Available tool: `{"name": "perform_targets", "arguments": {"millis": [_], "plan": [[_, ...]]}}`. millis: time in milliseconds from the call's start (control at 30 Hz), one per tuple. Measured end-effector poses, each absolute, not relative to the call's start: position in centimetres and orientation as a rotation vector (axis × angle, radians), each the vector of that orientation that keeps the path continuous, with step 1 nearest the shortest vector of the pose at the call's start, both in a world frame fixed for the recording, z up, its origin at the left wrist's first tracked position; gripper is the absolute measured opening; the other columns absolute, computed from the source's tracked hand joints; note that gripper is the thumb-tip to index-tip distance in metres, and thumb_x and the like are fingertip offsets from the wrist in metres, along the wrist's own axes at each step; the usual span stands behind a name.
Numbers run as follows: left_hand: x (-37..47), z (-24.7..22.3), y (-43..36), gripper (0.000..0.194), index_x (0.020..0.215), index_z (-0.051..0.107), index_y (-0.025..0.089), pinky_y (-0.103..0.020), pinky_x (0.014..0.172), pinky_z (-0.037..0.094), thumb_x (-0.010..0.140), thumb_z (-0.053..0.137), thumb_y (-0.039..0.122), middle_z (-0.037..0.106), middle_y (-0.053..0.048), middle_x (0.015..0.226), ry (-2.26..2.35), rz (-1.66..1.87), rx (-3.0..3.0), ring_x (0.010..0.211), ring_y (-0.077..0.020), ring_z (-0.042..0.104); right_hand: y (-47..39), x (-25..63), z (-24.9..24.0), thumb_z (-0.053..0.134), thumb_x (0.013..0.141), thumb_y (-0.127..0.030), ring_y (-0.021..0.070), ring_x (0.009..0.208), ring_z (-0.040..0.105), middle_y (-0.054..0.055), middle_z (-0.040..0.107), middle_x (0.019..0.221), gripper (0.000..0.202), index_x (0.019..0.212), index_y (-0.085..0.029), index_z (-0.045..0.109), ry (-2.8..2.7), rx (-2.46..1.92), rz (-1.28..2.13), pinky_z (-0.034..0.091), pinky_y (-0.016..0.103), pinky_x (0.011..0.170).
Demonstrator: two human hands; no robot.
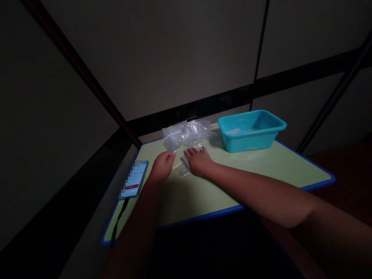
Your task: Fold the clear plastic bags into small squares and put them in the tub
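Note:
A clear plastic bag (183, 169) lies on the table, partly hidden under my right hand (199, 161). That hand is pressed down on it with the palm low and the fingers spread. To its left, my left hand (163, 166) is closed, thumb against curled fingers, and pinches what looks like the left edge of the same bag. Just beyond both hands rests a crumpled heap of clear plastic bags (188, 133).
A turquoise plastic basin (250, 141) stands at the back right with something whitish inside. On the left edge lies a phone (135, 180) with its screen lit and a dark strap (120, 217). The pale table (186, 201) has a blue rim; panelled walls (180, 58) rise behind.

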State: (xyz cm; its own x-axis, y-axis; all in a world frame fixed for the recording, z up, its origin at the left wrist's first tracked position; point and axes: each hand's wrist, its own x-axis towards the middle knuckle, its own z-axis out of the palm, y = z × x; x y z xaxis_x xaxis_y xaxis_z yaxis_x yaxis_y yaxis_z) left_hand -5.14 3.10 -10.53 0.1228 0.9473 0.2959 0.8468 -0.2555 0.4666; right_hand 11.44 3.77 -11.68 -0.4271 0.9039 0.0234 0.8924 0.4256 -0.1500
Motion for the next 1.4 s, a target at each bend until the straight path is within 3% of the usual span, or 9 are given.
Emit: {"name": "perform_targets", "arguments": {"millis": [167,267,333,433,567,733,967,1233,1400], "plan": [[-5.2,-10.7,3.2,0.028,0.078,0.064,0.017,-0.028,0.074,0.044,0.082,0.045,0.037,0.066,-0.006,0.083,1.784,0.788,2.212,0.080,-0.0194,0.059,4.0,11.4,-11.7,0.043,0.085,-0.026,0.0280,0.133,0.026,0.017,0.027,0.146,0.060,0.141,-0.011,0.028,-2.514,-1.625,0.224,0.012,0.059,0.105],[-5.1,-10.9,3.2,0.021,0.078,0.065,0.019,-0.028,0.080,0.043,0.079,0.050,0.033,0.065,-0.005,0.086,1.740,0.735,2.328,0.087,-0.0195,0.058,5.0,11.8,-11.1,0.041,0.086,-0.044,0.0312,0.121,0.044,0.019,0.049,0.132,0.054,0.129,-0.012,0.047,-2.398,-1.639,0.348,0.027,0.054,0.100],[-5.0,-10.9,3.1,0.019,0.081,0.065,0.019,-0.029,0.085,0.042,0.078,0.052,0.032,0.065,-0.005,0.088,1.749,0.710,2.366,0.091,-0.0199,0.057,6.0,12.3,-10.6,0.040,0.085,-0.051,0.0297,0.110,0.054,0.018,0.058,0.120,0.055,0.120,-0.011,0.055,-2.303,-1.681,0.465,0.039,0.042,0.092],[-5.0,-10.9,3.1,0.023,0.088,0.065,0.018,-0.032,0.090,0.041,0.078,0.054,0.036,0.064,-0.006,0.095,1.789,0.663,2.388,0.097,-0.0213,0.055,7.7,13.2,-10.1,0.043,0.084,-0.052,0.0264,0.107,0.057,0.018,0.060,0.118,0.056,0.116,-0.008,0.058,-2.211,-1.718,0.543,0.043,0.029,0.082],[-4.7,-11.3,3.0,0.042,0.110,0.060,0.014,-0.031,0.097,0.037,0.080,0.052,0.042,0.059,-0.011,0.116,1.791,0.561,2.404,0.111,-0.0224,0.051,9.1,14.0,-10.5,0.047,0.084,-0.045,0.0247,0.096,0.062,0.016,0.064,0.112,0.047,0.111,-0.009,0.062,-2.251,-1.767,0.558,0.045,0.027,0.074],[-2.8,-12.1,2.3,0.065,0.138,0.034,0.009,-0.040,0.109,0.018,0.086,0.041,0.048,0.024,-0.017,0.148,1.856,0.184,2.357,0.138,-0.0251,0.017,9.3,14.2,-11.5,0.054,0.080,-0.032,0.0256,0.102,0.059,0.015,0.063,0.114,0.042,0.117,-0.012,0.059,-2.273,-1.770,0.422,0.045,0.028,0.079],[-1.0,-13.1,1.8,0.076,0.144,0.013,0.006,-0.050,0.108,0.016,0.087,0.027,0.054,0.003,-0.015,0.151,1.911,-0.039,2.338,0.140,-0.0243,0.003,9.5,14.4,-11.8,0.057,0.076,-0.023,0.0246,0.099,0.060,0.012,0.065,0.109,0.038,0.113,-0.015,0.060,-2.303,-1.746,0.379,0.046,0.027,0.077],[-1.7,-13.2,1.9,0.080,0.145,0.009,0.006,-0.051,0.108,0.016,0.086,0.021,0.059,-0.001,-0.014,0.151,1.951,-0.183,2.287,0.139,-0.0237,0.000,9.4,14.5,-11.4,0.057,0.079,-0.029,0.0235,0.099,0.061,0.013,0.065,0.109,0.038,0.113,-0.015,0.059,-2.325,-1.739,0.402,0.046,0.025,0.075],[-2.4,-12.6,1.8,0.084,0.145,0.007,0.006,-0.052,0.107,0.017,0.084,0.025,0.061,-0.001,-0.014,0.151,1.940,-0.198,2.307,0.139,-0.0240,0.001,9.0,14.5,-10.9,0.065,0.072,-0.032,0.0241,0.098,0.061,0.013,0.065,0.110,0.049,0.117,-0.014,0.056,-2.346,-1.753,0.436,0.046,0.025,0.073]]}}
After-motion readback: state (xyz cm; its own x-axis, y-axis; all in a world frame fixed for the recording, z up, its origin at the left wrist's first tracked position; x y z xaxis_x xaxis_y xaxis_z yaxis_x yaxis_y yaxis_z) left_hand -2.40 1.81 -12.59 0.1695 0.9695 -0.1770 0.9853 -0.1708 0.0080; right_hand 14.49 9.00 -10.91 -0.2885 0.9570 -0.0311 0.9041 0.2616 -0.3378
